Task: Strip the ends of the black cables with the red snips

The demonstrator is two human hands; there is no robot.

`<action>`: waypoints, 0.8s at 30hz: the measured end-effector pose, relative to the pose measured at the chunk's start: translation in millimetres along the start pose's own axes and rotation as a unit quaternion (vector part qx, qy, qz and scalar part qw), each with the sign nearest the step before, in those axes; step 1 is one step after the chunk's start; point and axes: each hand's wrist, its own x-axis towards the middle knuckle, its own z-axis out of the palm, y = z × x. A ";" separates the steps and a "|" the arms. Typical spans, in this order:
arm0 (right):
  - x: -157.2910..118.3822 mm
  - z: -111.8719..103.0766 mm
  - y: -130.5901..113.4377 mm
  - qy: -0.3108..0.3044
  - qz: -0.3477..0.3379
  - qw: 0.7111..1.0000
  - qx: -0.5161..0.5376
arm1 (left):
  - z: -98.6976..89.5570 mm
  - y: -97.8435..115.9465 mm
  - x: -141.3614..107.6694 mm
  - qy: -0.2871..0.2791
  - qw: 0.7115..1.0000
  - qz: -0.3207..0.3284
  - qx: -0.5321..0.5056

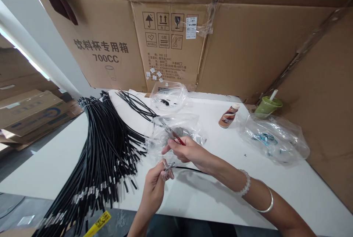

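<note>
My left hand (157,180) is closed on a small bunch of silvery metal pieces (168,170) near the table's front. From that bunch a black cable (191,170) runs to the right, passing under my right forearm. Just above, my right hand (183,148) holds a red-handled tool (178,137), its tip pointing up and left over a clear plastic bag (190,121) with grey contents. A large bundle of black cables (100,137) with silvery ends lies at the left, and a few looser cables (138,106) lie behind the bag.
The white table (209,200) backs onto cardboard boxes (168,45). Behind the middle bag lies another clear bag (176,95) with small black parts. A brown bottle (228,116), a green cup (267,106) and a bag with blue pieces (275,139) stand or lie right.
</note>
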 end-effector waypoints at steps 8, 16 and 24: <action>-17.7 -2.7 22.7 -0.031 0.021 0.991 0.128 | -0.6 -4.4 1.8 0.003 1.000 0.009 0.008; -16.2 0.6 21.2 -0.065 0.006 0.989 0.131 | -2.8 -5.9 2.3 -0.033 0.999 -0.015 -0.011; -24.5 3.0 16.0 0.019 0.062 0.994 0.083 | 1.1 -20.2 -5.4 -0.054 0.997 -0.056 -0.021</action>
